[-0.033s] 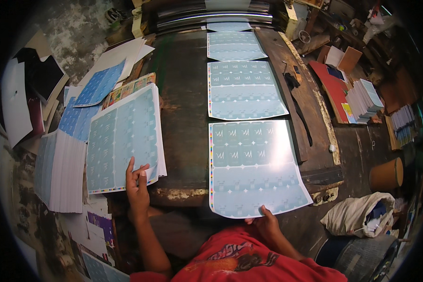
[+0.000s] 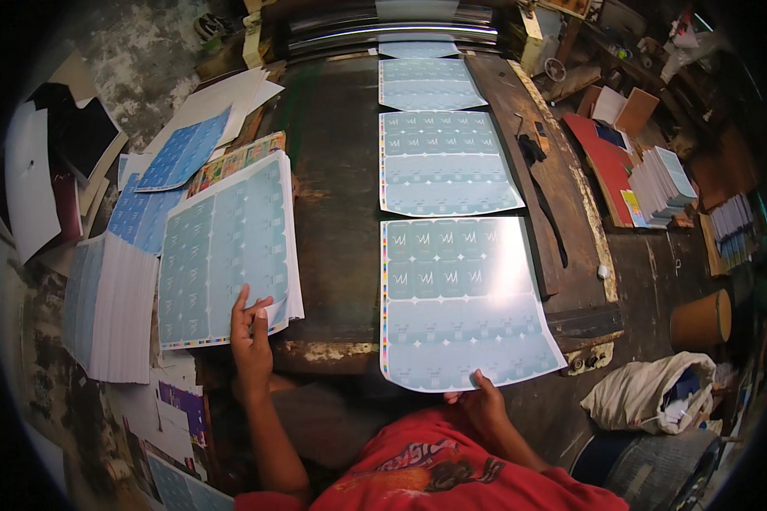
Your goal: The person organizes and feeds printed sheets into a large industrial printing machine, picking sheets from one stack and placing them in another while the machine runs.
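My right hand [image 2: 484,400] pinches the near edge of a glossy pale blue-green printed sheet [image 2: 452,319], thumb above and fingers beneath. The sheet hangs slightly over the near edge of a dark machine bed and curves there. Beyond it, another printed sheet [image 2: 443,166] and more like it lie in a row toward the rollers. My left hand [image 2: 251,332] rests at the near right corner of a stack of matching sheets [image 2: 222,247]. Its index finger is stretched out over the top sheet, and the fingers stand apart. Beside them, the stack's corner is a little bent up.
Metal rollers [image 2: 392,36] span the far end of the dark bed [image 2: 328,213]. Left stand a thick paper pile [image 2: 111,311] and blue printed sheets [image 2: 183,152]. At right are a dark strap [image 2: 547,204], paper bundles [image 2: 663,183], a brown bin [image 2: 700,319] and a pale sack [image 2: 643,392].
Almost nothing differs. The near sheet's front edge and my right hand sit very slightly higher in the picture, and the whole view has shifted a touch.
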The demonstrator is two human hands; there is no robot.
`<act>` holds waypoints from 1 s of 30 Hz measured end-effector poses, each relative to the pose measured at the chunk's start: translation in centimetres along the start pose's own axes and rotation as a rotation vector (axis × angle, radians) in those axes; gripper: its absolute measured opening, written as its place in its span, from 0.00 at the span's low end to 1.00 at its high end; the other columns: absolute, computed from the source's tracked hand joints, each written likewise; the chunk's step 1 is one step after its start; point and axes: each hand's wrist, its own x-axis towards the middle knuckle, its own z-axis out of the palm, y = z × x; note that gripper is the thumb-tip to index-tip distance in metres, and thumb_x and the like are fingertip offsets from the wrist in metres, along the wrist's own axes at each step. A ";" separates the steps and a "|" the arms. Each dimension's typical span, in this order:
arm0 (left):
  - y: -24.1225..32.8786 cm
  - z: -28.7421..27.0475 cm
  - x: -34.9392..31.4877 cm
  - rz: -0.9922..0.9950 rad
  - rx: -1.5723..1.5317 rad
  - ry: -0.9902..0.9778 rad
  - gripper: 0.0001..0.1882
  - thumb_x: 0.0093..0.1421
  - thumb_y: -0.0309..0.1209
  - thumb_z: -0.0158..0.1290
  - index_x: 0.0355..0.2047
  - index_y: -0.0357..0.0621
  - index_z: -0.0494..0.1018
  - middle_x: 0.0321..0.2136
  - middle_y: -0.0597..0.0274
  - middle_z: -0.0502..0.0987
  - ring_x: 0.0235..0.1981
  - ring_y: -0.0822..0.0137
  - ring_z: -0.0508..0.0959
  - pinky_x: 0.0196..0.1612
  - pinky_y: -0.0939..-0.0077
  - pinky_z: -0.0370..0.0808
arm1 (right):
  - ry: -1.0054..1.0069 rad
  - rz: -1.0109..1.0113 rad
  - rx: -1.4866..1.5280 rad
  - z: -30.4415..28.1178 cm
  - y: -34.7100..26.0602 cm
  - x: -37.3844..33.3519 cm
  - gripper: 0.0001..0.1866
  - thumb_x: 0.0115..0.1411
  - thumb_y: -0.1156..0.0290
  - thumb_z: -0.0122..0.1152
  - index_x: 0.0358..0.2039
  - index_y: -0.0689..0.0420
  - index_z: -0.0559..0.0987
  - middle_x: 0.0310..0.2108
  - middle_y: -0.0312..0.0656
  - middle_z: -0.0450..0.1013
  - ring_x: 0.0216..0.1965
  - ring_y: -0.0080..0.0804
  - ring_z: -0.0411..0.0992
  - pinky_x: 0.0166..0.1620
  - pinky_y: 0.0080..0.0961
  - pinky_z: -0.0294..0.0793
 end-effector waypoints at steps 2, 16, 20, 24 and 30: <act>0.1 0.0 -0.3 -0.068 0.055 -0.004 0.20 0.69 0.36 0.51 0.57 0.36 0.71 0.46 0.52 0.80 0.54 0.65 0.75 0.58 0.68 0.67 | 0.013 -0.022 0.027 0.1 0.1 1.2 0.28 0.68 0.52 0.49 0.53 0.67 0.68 0.37 0.54 0.77 0.37 0.42 0.77 0.43 0.38 0.75; 1.7 -0.6 -1.9 -0.067 -0.039 0.160 0.19 0.69 0.42 0.50 0.42 0.38 0.81 0.43 0.57 0.82 0.49 0.62 0.78 0.63 0.66 0.63 | 0.146 -0.274 0.074 2.7 0.5 3.9 0.34 0.70 0.57 0.46 0.71 0.53 0.48 0.54 0.51 0.72 0.38 0.34 0.77 0.43 0.35 0.78; 4.5 0.7 -3.6 0.272 0.256 -0.221 0.16 0.66 0.43 0.53 0.36 0.46 0.83 0.37 0.63 0.84 0.51 0.59 0.79 0.66 0.53 0.56 | 0.132 -0.250 0.033 3.3 -0.6 3.6 0.35 0.70 0.57 0.47 0.71 0.55 0.49 0.55 0.51 0.71 0.42 0.32 0.75 0.45 0.34 0.77; 6.0 1.5 -4.6 0.342 0.198 -0.569 0.12 0.64 0.42 0.56 0.33 0.52 0.84 0.34 0.69 0.85 0.55 0.59 0.78 0.68 0.45 0.49 | -0.170 -0.165 -0.020 4.8 -3.1 3.6 0.33 0.67 0.56 0.52 0.65 0.63 0.61 0.54 0.52 0.71 0.43 0.31 0.74 0.49 0.31 0.74; 6.2 3.4 -6.6 0.460 0.315 -0.854 0.13 0.57 0.45 0.62 0.39 0.56 0.84 0.47 0.69 0.82 0.62 0.57 0.70 0.69 0.39 0.46 | -0.101 0.007 -0.133 4.9 -3.8 3.7 0.26 0.63 0.63 0.58 0.56 0.67 0.66 0.43 0.49 0.73 0.37 0.38 0.75 0.41 0.35 0.76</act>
